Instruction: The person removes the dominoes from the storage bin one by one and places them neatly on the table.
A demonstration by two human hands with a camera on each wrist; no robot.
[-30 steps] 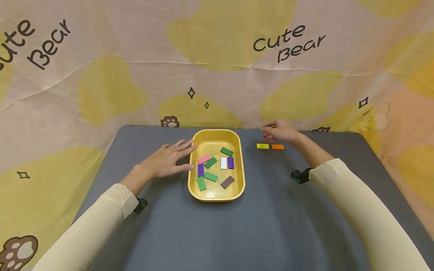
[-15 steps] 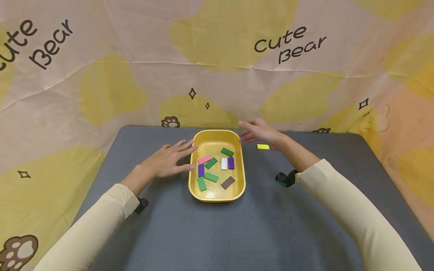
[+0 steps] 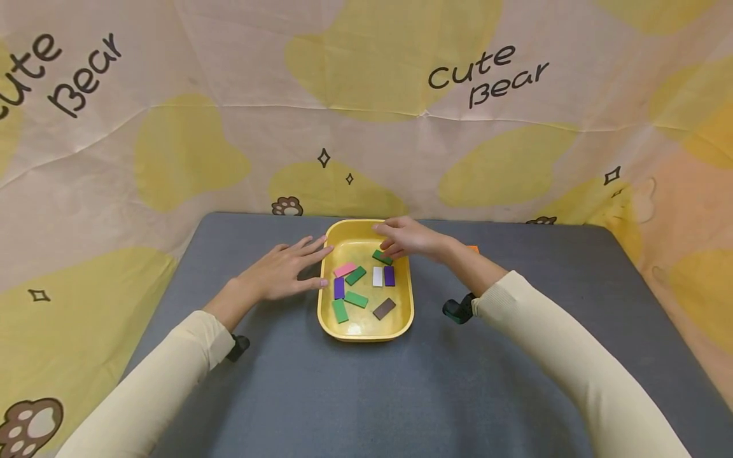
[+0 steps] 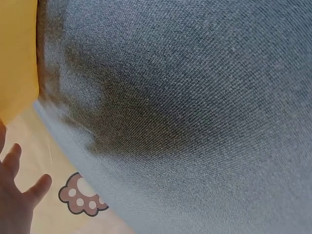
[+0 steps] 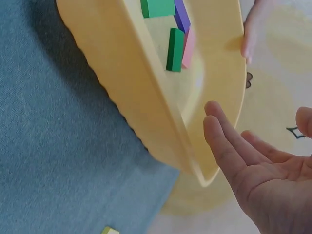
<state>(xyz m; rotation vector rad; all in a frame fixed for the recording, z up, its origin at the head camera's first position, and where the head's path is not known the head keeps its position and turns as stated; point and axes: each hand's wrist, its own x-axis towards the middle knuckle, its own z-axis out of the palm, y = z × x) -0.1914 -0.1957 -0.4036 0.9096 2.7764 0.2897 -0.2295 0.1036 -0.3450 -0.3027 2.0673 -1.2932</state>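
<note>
A yellow plastic basin (image 3: 366,334) holds several small flat blocks. Among them are a pink block (image 3: 345,269), a white block (image 3: 377,276), a brown block (image 3: 384,308), and green and purple ones. My left hand (image 3: 289,270) rests its spread fingertips along the basin's left rim. Over the far right corner hangs my right hand (image 3: 409,237), its fingers loosely extended with nothing between them in the right wrist view. It partly covers a dark green block (image 3: 379,256) in the head view.
An orange block (image 3: 473,249) on the grey table (image 3: 366,401) peeks out behind my right forearm. A yellow block (image 5: 110,230) shows at the bottom of the right wrist view. A patterned cloth (image 3: 366,76) hangs along the table's far edge.
My right hand has moved left, from behind the yellow and orange blocks to above the basin. The forearm now hides the yellow block. My left hand and the basin's blocks stay put.
</note>
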